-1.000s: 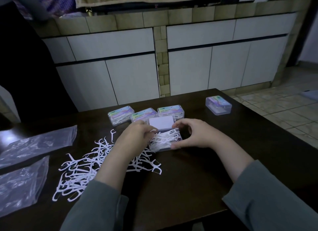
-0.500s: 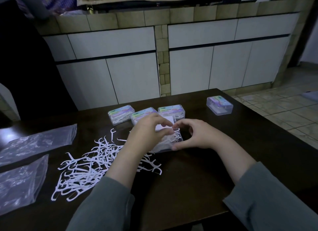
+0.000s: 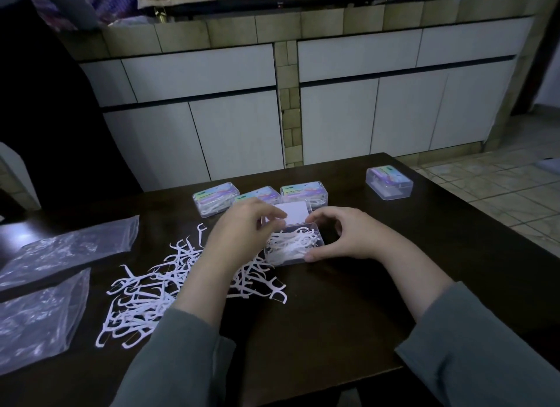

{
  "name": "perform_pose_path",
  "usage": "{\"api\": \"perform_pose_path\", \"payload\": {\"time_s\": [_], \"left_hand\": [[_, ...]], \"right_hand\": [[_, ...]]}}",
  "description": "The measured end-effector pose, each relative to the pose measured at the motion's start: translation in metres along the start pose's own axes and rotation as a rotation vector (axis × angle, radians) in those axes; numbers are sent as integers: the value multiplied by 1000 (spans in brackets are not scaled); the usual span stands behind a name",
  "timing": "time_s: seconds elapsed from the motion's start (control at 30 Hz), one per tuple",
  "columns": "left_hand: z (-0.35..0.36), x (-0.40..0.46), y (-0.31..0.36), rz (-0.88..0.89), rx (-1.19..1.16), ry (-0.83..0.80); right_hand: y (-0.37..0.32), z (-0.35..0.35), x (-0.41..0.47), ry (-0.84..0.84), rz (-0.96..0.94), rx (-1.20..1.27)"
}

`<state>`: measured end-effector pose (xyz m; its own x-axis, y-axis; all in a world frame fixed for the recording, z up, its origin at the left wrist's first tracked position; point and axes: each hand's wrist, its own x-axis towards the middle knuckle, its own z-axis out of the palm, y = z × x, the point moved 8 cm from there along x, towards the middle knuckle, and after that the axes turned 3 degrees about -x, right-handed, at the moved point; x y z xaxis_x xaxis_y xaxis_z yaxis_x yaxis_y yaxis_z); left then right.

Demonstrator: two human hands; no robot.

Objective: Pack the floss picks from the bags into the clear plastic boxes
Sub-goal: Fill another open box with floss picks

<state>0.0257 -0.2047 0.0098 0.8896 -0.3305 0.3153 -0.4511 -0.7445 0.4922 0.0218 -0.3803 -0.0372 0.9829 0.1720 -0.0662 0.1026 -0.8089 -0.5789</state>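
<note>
Her right hand curls round the open clear box to steady it while the left hand hovers, fingers bent, holding nothing I can see, over the light, springy floss picks heaped just left on the worktop, best pinched by their stiff handles.

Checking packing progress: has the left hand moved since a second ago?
Yes. The left hand rose from the open clear plastic box toward its raised white-lined lid.
</note>
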Motion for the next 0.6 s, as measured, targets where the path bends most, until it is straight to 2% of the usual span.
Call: {"api": "perform_pose_path", "payload": {"time_s": [0.07,0.17,0.4,0.53,0.6], "left_hand": [[-7,-2,-19,-99,-27,-14],[0,-7,-34,-196,-62,-124],[9,-5,-17,-157,-4,-100],[-3,-4,-11,-97,-23,39],[3,-4,0,-38,-80,30]], "right_hand": [[0,1,0,5,0,-1],[0,1,0,9,0,3],[-1,1,1,0,-11,-2],[0,2,3,4,-8,-3],[0,2,2,8,-16,-8]]}}
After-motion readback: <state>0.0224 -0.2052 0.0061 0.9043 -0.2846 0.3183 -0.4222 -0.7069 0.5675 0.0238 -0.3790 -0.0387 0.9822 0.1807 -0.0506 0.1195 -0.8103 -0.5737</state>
